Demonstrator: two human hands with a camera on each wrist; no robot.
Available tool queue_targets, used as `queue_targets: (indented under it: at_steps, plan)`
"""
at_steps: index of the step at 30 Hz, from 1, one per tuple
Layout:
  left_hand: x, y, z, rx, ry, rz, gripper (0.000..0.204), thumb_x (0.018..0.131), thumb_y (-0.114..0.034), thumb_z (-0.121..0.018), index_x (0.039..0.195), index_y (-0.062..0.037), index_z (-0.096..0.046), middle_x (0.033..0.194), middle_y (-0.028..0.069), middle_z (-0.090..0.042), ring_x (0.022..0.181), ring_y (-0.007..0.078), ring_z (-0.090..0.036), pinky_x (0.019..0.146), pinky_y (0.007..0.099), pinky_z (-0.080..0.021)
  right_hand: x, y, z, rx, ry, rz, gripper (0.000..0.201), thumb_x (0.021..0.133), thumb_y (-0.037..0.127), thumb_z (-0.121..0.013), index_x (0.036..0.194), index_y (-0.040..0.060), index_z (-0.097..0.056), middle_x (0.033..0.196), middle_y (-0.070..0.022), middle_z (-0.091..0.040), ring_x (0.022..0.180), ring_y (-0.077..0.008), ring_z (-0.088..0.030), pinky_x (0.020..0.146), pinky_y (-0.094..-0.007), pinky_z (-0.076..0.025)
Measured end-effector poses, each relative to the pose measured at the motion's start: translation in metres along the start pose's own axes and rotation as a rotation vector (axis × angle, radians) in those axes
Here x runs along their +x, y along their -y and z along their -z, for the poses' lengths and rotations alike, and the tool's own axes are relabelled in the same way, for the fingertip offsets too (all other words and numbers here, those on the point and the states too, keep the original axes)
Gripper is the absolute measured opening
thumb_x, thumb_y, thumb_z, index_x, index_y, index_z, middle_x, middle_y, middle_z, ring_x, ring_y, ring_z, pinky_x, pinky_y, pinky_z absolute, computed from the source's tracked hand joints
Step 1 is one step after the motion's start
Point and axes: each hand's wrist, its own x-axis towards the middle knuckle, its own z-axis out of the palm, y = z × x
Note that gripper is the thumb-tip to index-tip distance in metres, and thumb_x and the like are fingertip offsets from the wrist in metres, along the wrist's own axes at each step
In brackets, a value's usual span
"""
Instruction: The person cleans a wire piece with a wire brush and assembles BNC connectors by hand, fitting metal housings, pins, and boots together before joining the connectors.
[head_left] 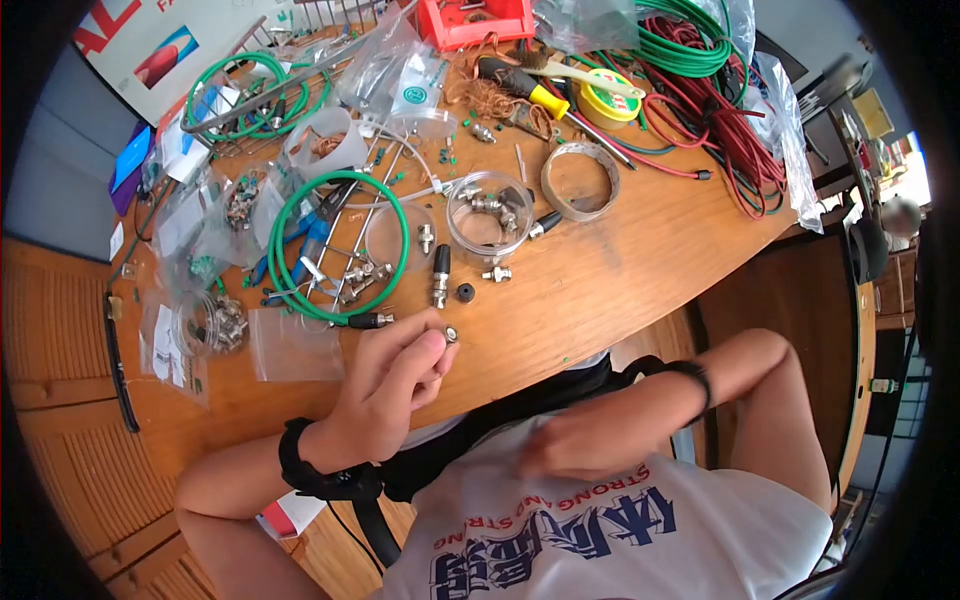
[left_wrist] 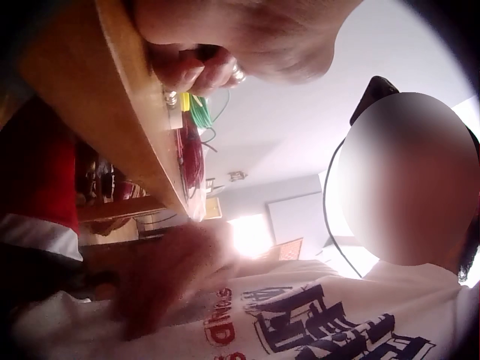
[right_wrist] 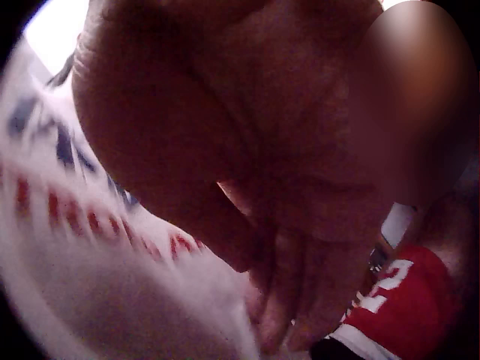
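My left hand (head_left: 385, 385) is raised over the table's front edge and pinches a small metal connector (head_left: 452, 335) between thumb and fingers. In the left wrist view the connector's shiny end (left_wrist: 238, 76) peeks out past the fingertips. My right hand (head_left: 585, 437) is blurred, low in front of the shirt; its palm (right_wrist: 247, 127) fills the right wrist view, thumb against the fingers, and I cannot tell whether it pinches something small. Beyond the left hand lie a black-sleeved BNC connector (head_left: 441, 275), a small black cap (head_left: 465, 292) and a metal BNC connector (head_left: 497, 274).
A looped green cable (head_left: 405, 240) lies left of the connectors, near blue-handled pliers (head_left: 314, 240). A clear round tub (head_left: 530, 222) holds several connectors beside a tape roll (head_left: 613, 186). Further back are a yellow-black screwdriver (head_left: 545, 98), red cables (head_left: 715, 125) and a red bin (head_left: 470, 36).
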Motion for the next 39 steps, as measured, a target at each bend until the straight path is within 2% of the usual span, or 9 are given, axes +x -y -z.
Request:
queue_targets:
  at_steps: [1,3,4,5,7,17,25,28,39]
  plan:
    - [0.0,0.0,0.0,-0.004,-0.002,0.01,0.03,0.11,-0.023,-0.045,0.089,-0.0021,-0.051,0.079,-0.0018,-0.048,0.056,0.0015,-0.031,0.051,0.0215,-0.024,-0.009,0.028,0.026,0.128,0.062,0.004,0.012,0.099,0.004,-0.054,0.101,-0.0055,-0.061,0.093,-0.0241,-0.068,0.088,-0.0415,-0.069,0.074,-0.0493,-0.053]
    - [0.0,-0.001,-0.002,-0.007,-0.026,0.019,0.03,0.11,-0.022,-0.045,0.089,-0.0024,-0.051,0.079,-0.0014,-0.048,0.056,0.0016,-0.031,0.05,0.0211,-0.024,-0.023,0.073,0.067,0.335,-0.171,-0.023,0.012,0.104,0.005,-0.052,0.097,-0.0025,-0.059,0.083,-0.0207,-0.065,0.078,-0.0397,-0.067,0.068,-0.0475,-0.05]
    - [0.0,-0.001,-0.003,-0.008,-0.016,0.032,0.03,0.11,-0.022,-0.045,0.089,-0.0024,-0.051,0.079,-0.0014,-0.048,0.056,0.0016,-0.031,0.05,0.0211,-0.024,-0.021,0.087,0.078,0.33,-0.386,0.046,0.015,0.105,0.007,-0.052,0.094,-0.0008,-0.059,0.071,-0.0146,-0.061,0.07,-0.0355,-0.066,0.062,-0.0445,-0.048]
    - [-0.001,-0.001,-0.003,-0.009,-0.025,0.037,0.029,0.11,-0.022,-0.045,0.089,-0.0027,-0.051,0.079,-0.0012,-0.048,0.056,0.0018,-0.032,0.05,0.0212,-0.024,-0.028,0.103,0.103,0.297,-0.225,-0.063,0.014,0.107,0.007,-0.055,0.103,-0.0028,-0.064,0.084,-0.0128,-0.066,0.069,-0.0302,-0.065,0.06,-0.0395,-0.05]
    - [-0.001,0.0,0.0,0.002,-0.025,0.056,0.03,0.111,-0.022,-0.042,0.09,-0.0032,-0.051,0.077,-0.0007,-0.049,0.055,0.0023,-0.034,0.049,0.0215,-0.024,-0.022,0.113,0.111,0.348,-0.27,0.129,0.009,0.102,0.004,-0.06,0.098,-0.0028,-0.065,0.079,-0.0117,-0.064,0.064,-0.0297,-0.063,0.057,-0.0394,-0.049]
    - [-0.003,0.017,0.008,0.021,-0.028,0.067,0.036,0.11,-0.033,-0.047,0.091,-0.003,-0.05,0.075,0.0009,-0.049,0.053,0.0044,-0.037,0.048,0.0223,-0.026,-0.025,0.104,0.115,0.306,-0.461,0.049,0.008,0.101,0.004,-0.061,0.097,-0.0028,-0.065,0.078,-0.011,-0.064,0.064,-0.0293,-0.063,0.057,-0.0394,-0.048]
    - [-0.004,0.022,0.015,0.074,-0.006,-0.01,0.045,0.11,-0.043,-0.049,0.087,-0.0041,-0.048,0.07,0.001,-0.047,0.051,0.0054,-0.038,0.045,0.0234,-0.023,-0.03,0.1,0.124,0.256,-0.485,0.129,0.008,0.1,0.004,-0.062,0.096,-0.0027,-0.065,0.077,-0.0104,-0.063,0.063,-0.0288,-0.063,0.057,-0.0394,-0.048]
    - [-0.005,0.017,0.015,0.077,-0.011,0.054,0.047,0.11,-0.044,-0.049,0.086,-0.0039,-0.048,0.068,0.0009,-0.046,0.05,0.0053,-0.037,0.044,0.0234,-0.022,-0.027,0.098,0.127,0.263,-0.487,0.163,0.008,0.099,0.004,-0.062,0.096,-0.0027,-0.065,0.077,-0.0102,-0.063,0.063,-0.0287,-0.063,0.056,-0.0394,-0.048]
    - [-0.005,0.022,0.013,0.054,-0.022,0.004,0.044,0.11,-0.042,-0.049,0.088,-0.0042,-0.051,0.069,0.0008,-0.049,0.049,0.0031,-0.036,0.043,0.0228,-0.022,-0.013,0.095,0.131,0.16,-0.406,0.225,0.008,0.098,0.004,-0.063,0.094,-0.0027,-0.065,0.076,-0.0094,-0.063,0.062,-0.0281,-0.063,0.056,-0.0395,-0.048]
